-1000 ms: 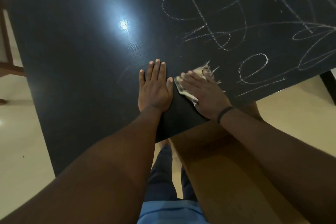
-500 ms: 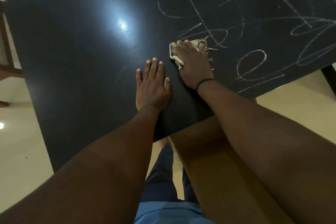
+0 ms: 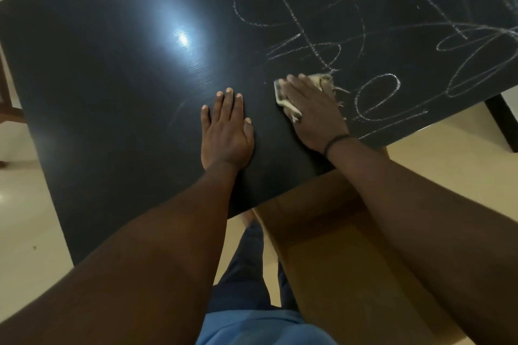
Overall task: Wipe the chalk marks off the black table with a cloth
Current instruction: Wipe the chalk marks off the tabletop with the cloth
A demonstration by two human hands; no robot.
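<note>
Right hand [image 3: 314, 113] presses cloth [image 3: 322, 82] (frayed) on table [image 3: 112, 92].

No words we can read

We find no letters, numbers, labels or brand names anywhere. The white chalk marks [image 3: 364, 36] on the black table [image 3: 112, 92] are only loops, ovals and crossing lines that spell nothing we can make out.
</note>
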